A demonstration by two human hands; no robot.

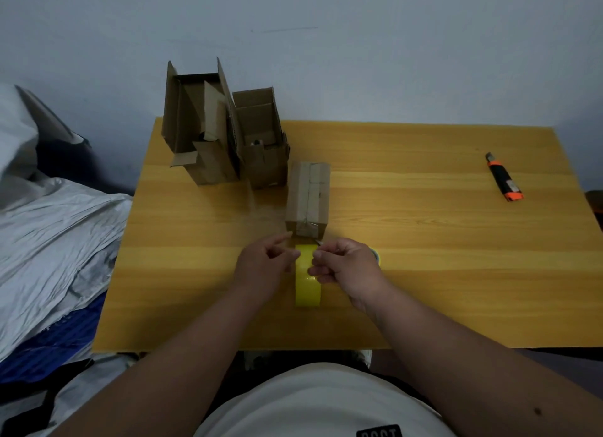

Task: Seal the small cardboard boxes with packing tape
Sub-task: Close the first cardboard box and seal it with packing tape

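A closed small cardboard box [308,198] lies lengthwise at the middle of the wooden table [424,257]. Just in front of it a yellow packing tape roll [307,286] stands on edge between my hands. My left hand [261,270] holds the roll's left side with curled fingers, its index finger reaching toward the box's near end. My right hand [347,268] curls against the roll's right side, and its thumb and index finger pinch the tape's free end [318,243] close to the box. Two open cardboard boxes [202,133] [261,142] stand upright at the back left.
An orange and black utility knife [504,182] lies at the right side of the table. A second tape roll [377,255] peeks out behind my right hand. Grey and blue bedding [49,240] lies left of the table. A pale wall stands behind.
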